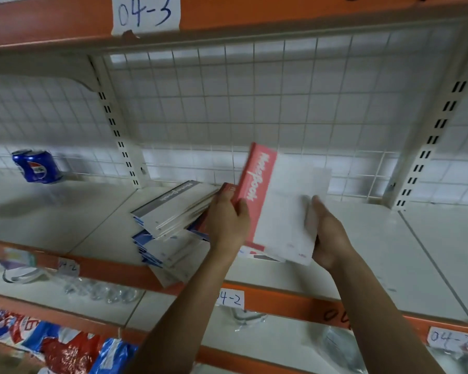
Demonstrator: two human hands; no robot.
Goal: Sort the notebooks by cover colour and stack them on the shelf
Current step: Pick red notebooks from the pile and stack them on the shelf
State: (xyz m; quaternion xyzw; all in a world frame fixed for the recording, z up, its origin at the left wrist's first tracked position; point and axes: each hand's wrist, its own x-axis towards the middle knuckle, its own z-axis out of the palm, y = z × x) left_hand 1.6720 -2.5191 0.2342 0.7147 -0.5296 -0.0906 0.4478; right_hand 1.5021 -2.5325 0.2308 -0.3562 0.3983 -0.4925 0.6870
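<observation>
So the red notebook (white cover, red band down one side with "Notebook" printed on it) is up off the shelf, tilted, with both hands on it. The left hand grips the red-band edge with its fingers curled round the spine and the thumb on the front. The right hand holds the opposite white edge, thumb on the cover and the other fingers hidden behind. It's pretty motion-blurred, so I can't tell how tight either grip is.

Just left of the red notebook, touching the left hand's knuckles, is a messy pile of grey-band notebooks lying at an angle. They're on top of some blue-band notebooks, which fan out and hang a bit over the shelf's front lip. Right under the red notebook's lower edge, a couple more covers peek out, showing bits of red and grey.

Well off to the left of the red notebook, a Pepsi can stands near the wire grid back. Below the red notebook, on the orange rail, there's a paper tag reading "04-2". Down and far left of it, on a lower level, are some red and blue snack bags.
</observation>
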